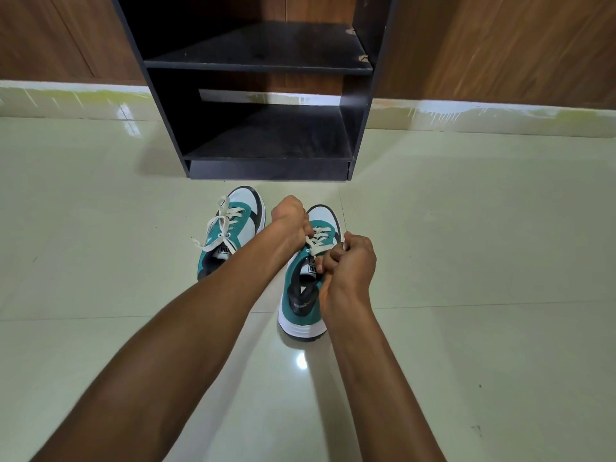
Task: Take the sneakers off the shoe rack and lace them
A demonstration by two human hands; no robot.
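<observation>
Two bare forearms, no sleeves; left grip (289, 213), right grip (348, 261) ungloved.

Home interior, glossy cream tiled floor (466, 261), wood-panelled wall (500, 45), dark shoe rack (260, 161) against it

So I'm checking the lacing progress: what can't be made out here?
- Right sneaker: the lace ends, inside the curled left hand and right hand.
- Left sneaker: its heel, behind the left forearm.
- Shoe rack: its upper part, cut off by the top edge.
</observation>
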